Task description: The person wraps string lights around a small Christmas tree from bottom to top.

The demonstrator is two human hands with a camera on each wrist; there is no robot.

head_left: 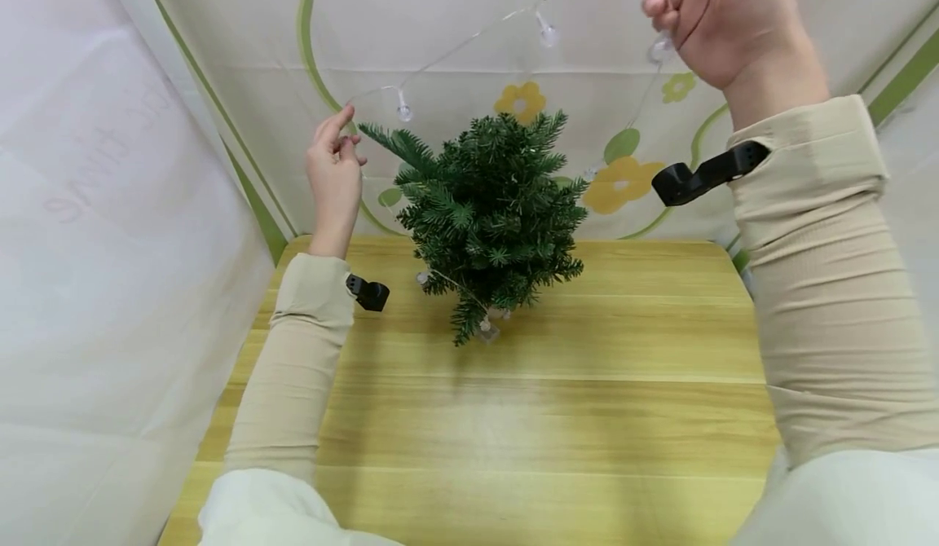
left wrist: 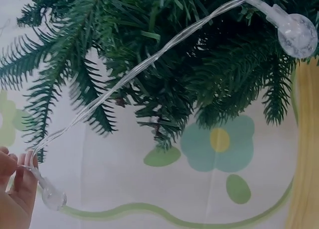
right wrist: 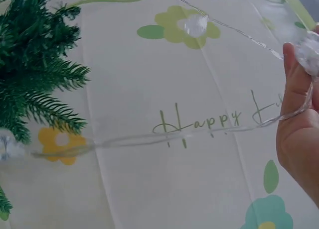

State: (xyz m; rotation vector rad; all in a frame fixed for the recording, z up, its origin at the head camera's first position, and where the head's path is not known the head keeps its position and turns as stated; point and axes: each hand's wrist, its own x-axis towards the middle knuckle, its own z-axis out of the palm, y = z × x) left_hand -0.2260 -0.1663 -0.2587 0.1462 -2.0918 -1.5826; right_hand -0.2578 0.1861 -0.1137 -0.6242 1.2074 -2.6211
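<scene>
Evidently the work in hand is dressing a small green tree (head_left: 495, 212) with a string of clear bulbs (head_left: 548, 34); the step looks like guiding one length round the tree's far side. The tree stands towards the far edge of the worktop (head_left: 623, 416), roughly midway between the two far corners, and a few bulbs show low on its near side. The left hand (head_left: 336, 167) is out past the far left corner, just beside a long branch tip, thumb and fingers brought close together on the string. The right hand (head_left: 722, 28) is raised beyond the far right corner, fingers curled and narrow, with the string held in them. Between the hands a span crosses in front of the printed cloth (head_left: 242, 8), apart from the branches; from the right hand another stretch drops towards the tree's right side. The next move seems to call for a light, even tension while this span is lowered onto the foliage, so that it settles among the needles without snagging a bulb or dragging the tree towards an edge.
</scene>
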